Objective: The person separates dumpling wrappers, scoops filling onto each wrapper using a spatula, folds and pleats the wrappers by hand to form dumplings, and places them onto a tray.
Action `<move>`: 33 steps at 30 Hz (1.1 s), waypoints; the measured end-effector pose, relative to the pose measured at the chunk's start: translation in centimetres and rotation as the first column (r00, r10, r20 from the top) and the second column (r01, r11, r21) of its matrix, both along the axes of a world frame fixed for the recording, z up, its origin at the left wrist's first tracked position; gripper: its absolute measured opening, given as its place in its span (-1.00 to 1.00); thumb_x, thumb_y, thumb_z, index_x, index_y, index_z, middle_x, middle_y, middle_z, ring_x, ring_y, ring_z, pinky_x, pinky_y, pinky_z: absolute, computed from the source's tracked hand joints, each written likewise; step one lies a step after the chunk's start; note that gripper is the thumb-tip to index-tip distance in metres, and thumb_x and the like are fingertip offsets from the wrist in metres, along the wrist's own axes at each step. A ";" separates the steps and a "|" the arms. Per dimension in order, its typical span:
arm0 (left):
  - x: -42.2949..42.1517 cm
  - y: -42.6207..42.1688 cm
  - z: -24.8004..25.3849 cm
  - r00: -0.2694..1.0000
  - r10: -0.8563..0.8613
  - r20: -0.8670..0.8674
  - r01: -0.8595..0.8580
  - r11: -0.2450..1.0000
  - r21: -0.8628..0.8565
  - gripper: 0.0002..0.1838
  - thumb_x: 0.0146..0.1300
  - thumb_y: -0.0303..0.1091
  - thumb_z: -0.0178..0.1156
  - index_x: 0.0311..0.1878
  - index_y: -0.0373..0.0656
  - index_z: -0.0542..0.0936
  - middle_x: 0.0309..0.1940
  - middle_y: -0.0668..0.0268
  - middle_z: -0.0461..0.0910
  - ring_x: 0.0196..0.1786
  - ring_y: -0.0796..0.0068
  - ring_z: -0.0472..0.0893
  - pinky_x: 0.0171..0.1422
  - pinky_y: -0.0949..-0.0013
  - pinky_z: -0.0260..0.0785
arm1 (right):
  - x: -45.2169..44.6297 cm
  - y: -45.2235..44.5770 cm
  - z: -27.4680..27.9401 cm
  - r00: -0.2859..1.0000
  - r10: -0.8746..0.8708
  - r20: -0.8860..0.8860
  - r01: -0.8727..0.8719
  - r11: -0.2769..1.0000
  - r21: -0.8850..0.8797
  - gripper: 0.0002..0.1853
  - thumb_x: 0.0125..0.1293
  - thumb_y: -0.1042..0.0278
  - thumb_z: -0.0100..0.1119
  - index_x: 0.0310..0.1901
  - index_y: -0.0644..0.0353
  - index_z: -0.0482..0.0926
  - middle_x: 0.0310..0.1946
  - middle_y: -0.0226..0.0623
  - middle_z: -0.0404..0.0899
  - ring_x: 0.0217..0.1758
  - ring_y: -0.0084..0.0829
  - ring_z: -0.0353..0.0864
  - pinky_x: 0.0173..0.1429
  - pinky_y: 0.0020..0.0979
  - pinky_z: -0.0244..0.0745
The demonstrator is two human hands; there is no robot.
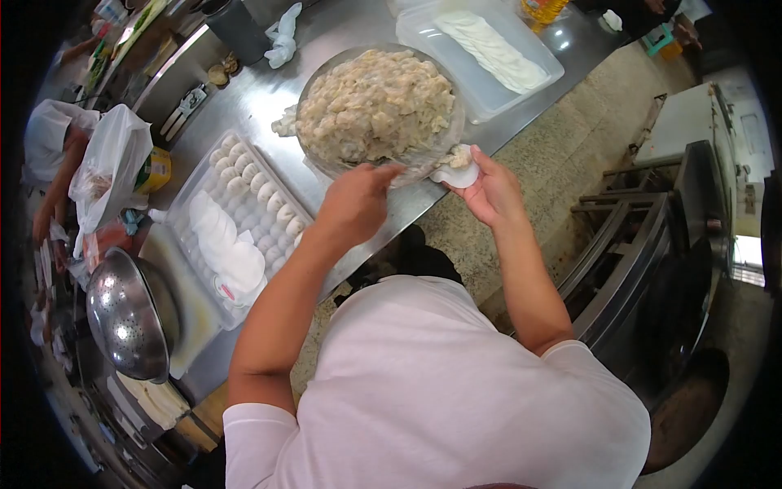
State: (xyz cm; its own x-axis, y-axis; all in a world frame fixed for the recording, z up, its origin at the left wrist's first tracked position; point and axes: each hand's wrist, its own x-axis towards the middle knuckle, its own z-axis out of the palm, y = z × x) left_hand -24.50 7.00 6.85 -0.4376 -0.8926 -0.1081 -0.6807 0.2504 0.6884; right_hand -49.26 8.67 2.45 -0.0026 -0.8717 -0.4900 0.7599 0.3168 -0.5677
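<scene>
In my right hand (pixel 493 189) lies a round white dumpling wrapper (pixel 458 176), held by its edge, with a dab of pale filling (pixel 461 156) on it. It is beside the lower right rim of a large bowl (pixel 319 163) heaped with lumpy, pale filling (pixel 375 106). My left hand (pixel 354 204) is closed at the bowl's near edge, its fingers pointing toward the wrapper; what it grips is hidden. Left of that forearm, a clear plastic tray (pixel 186 213) carries rows of white dumplings (pixel 259 186) and a fanned stack of wrappers (pixel 220 232).
A clear tub (pixel 533 75) with white dough stands at the back right. A steel colander (pixel 126 314) sits at left, near a white plastic bag (pixel 110 167). Another person's arm (pixel 61 183) shows at far left. Dark metal kitchen equipment (pixel 652 269) stands on the right.
</scene>
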 end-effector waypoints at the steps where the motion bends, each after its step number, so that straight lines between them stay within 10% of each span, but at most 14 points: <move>1: -0.3 0.5 0.3 0.998 -0.047 0.030 0.048 0.999 -0.018 -0.54 0.33 -0.63 0.08 0.26 -0.15 0.64 -0.19 -0.05 0.67 -0.09 -0.10 0.66 0.05 0.05 0.48 | 0.0 -0.1 0.1 1.000 0.001 -0.004 -0.001 1.000 -0.005 -0.54 0.66 0.29 -0.11 0.33 0.56 0.30 0.29 0.15 0.47 0.30 0.00 0.58 0.34 0.05 0.61; 33: 4.3 4.6 7.6 0.980 -0.112 0.166 0.131 0.985 -0.108 -0.59 0.30 -0.56 0.24 0.18 0.04 0.72 -0.29 0.17 0.60 -0.23 0.12 0.65 -0.13 0.12 0.49 | 1.5 2.3 2.6 0.974 0.228 0.009 -0.227 0.971 -0.077 -0.57 0.67 0.13 -0.10 0.27 0.35 0.45 0.18 -0.05 0.61 0.23 -0.15 0.66 0.30 -0.06 0.61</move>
